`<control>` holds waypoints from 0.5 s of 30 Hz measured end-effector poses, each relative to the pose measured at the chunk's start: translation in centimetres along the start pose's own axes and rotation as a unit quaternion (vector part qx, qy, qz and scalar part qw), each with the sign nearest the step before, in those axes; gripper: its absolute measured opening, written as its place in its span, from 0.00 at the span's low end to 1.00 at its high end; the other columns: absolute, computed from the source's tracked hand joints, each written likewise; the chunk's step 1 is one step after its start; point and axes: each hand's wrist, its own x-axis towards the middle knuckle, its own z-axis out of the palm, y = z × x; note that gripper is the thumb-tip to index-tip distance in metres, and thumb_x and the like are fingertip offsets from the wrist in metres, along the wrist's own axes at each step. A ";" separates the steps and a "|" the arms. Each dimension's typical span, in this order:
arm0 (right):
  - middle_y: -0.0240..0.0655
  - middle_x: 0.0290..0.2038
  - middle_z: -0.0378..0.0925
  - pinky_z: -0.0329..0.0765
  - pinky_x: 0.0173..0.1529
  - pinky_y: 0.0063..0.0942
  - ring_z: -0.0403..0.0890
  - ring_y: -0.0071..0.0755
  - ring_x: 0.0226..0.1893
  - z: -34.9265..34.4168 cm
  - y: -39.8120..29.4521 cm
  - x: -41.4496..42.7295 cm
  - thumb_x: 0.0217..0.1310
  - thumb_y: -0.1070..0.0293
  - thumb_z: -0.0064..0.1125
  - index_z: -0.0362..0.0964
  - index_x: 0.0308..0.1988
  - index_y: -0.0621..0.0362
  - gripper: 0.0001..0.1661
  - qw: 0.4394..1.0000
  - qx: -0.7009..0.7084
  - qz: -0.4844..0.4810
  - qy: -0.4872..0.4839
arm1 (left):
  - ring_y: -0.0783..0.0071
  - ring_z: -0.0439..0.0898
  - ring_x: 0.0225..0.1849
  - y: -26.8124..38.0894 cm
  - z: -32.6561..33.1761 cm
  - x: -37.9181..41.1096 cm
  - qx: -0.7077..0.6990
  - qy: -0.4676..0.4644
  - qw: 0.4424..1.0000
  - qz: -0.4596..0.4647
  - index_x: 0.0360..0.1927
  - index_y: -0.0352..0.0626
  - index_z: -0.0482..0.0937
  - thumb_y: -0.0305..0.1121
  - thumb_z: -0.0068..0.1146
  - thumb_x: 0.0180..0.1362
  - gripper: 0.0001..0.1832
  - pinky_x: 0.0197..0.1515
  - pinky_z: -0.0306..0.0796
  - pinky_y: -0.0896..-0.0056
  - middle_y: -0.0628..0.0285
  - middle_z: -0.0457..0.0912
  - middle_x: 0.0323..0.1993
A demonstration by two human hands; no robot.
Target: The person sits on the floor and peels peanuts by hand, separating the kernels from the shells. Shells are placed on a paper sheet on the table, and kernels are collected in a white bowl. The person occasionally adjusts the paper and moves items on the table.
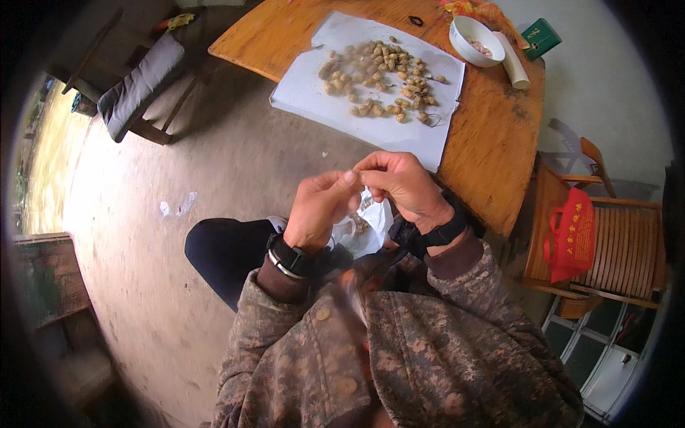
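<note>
My left hand [327, 202] and my right hand [404, 184] meet in front of me, thumbs and fingertips pinched together. Anything between the fingertips is too small or hidden to make out. Below them a white plastic bag [379, 222] stands open, with brown bits like peanut shells inside, partly covered by my hands. Beyond my hands, many unshelled peanuts [393, 59] lie spread on a white sheet of board [369, 131]. That sheet rests on the wooden table [484, 139] and overhangs its near left edge. A white bowl [464, 45] holding pinkish shelled peanuts [480, 48] stands at the far right.
A pale cylindrical roll [512, 64] and a green box [541, 38] sit beside the bowl. A wooden slatted chair [621, 251] with a red bag [575, 232] stands right of the table. On the left is another chair with a grey cushion [142, 85].
</note>
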 end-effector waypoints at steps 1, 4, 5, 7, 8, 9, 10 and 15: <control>0.26 0.23 0.71 0.64 0.25 0.11 0.65 0.13 0.20 0.1 0.1 0.0 0.53 0.73 0.55 0.73 0.33 0.65 0.07 1.000 -0.001 0.001 0.007 | 0.88 0.55 0.12 0.1 0.2 0.0 0.009 -0.001 1.000 0.009 0.31 0.38 0.74 0.39 0.48 0.61 0.13 0.13 0.46 0.86 0.66 0.73 0.18; 0.26 0.23 0.71 0.64 0.24 0.10 0.65 0.12 0.19 0.4 0.2 0.0 0.53 0.72 0.55 0.72 0.32 0.64 0.06 1.000 0.004 -0.001 0.027 | 0.88 0.61 0.16 -0.1 0.3 -0.1 0.081 0.012 0.995 0.056 0.32 0.36 0.76 0.37 0.46 0.62 0.14 0.18 0.52 0.86 0.67 0.74 0.17; 0.26 0.23 0.71 0.64 0.24 0.10 0.65 0.12 0.18 0.5 0.4 0.0 0.53 0.72 0.55 0.72 0.32 0.64 0.06 0.999 0.015 0.000 0.029 | 0.87 0.63 0.18 -0.3 0.2 0.0 0.113 0.019 0.991 0.074 0.32 0.34 0.76 0.37 0.45 0.62 0.15 0.20 0.55 0.86 0.68 0.75 0.17; 0.26 0.22 0.71 0.64 0.23 0.10 0.65 0.12 0.18 0.6 0.7 0.1 0.53 0.72 0.55 0.72 0.31 0.64 0.06 0.999 0.035 0.001 0.035 | 0.85 0.66 0.18 -0.8 0.2 0.2 0.180 0.040 0.975 0.121 0.31 0.35 0.76 0.36 0.44 0.62 0.15 0.22 0.59 0.83 0.67 0.75 0.16; 0.27 0.22 0.71 0.63 0.22 0.11 0.66 0.13 0.17 0.7 0.9 0.2 0.53 0.72 0.55 0.71 0.31 0.64 0.06 0.998 0.043 -0.005 0.041 | 0.85 0.67 0.19 -1.2 0.2 0.4 0.203 0.053 0.968 0.140 0.30 0.35 0.76 0.36 0.44 0.62 0.14 0.22 0.60 0.82 0.67 0.75 0.16; 0.28 0.22 0.72 0.63 0.21 0.12 0.67 0.14 0.17 0.7 1.1 0.2 0.52 0.72 0.56 0.71 0.30 0.64 0.06 0.998 0.051 -0.011 0.045 | 0.84 0.68 0.19 -1.5 0.2 0.4 0.227 0.066 0.959 0.160 0.30 0.35 0.75 0.36 0.44 0.62 0.14 0.23 0.62 0.81 0.66 0.75 0.17; 0.29 0.21 0.72 0.63 0.21 0.13 0.67 0.15 0.16 0.7 1.3 0.3 0.51 0.71 0.56 0.71 0.29 0.64 0.07 0.997 0.058 -0.017 0.050 | 0.84 0.68 0.19 -1.5 0.3 0.5 0.242 0.076 0.954 0.159 0.30 0.35 0.75 0.35 0.43 0.62 0.14 0.23 0.62 0.81 0.66 0.76 0.17; 0.27 0.22 0.71 0.64 0.23 0.11 0.66 0.13 0.18 1.3 1.5 0.4 0.53 0.73 0.54 0.71 0.30 0.63 0.05 0.995 0.014 -0.055 0.088 | 0.82 0.70 0.21 -2.2 0.4 0.8 0.279 0.113 0.936 0.181 0.31 0.35 0.74 0.29 0.42 0.58 0.09 0.25 0.64 0.80 0.65 0.76 0.18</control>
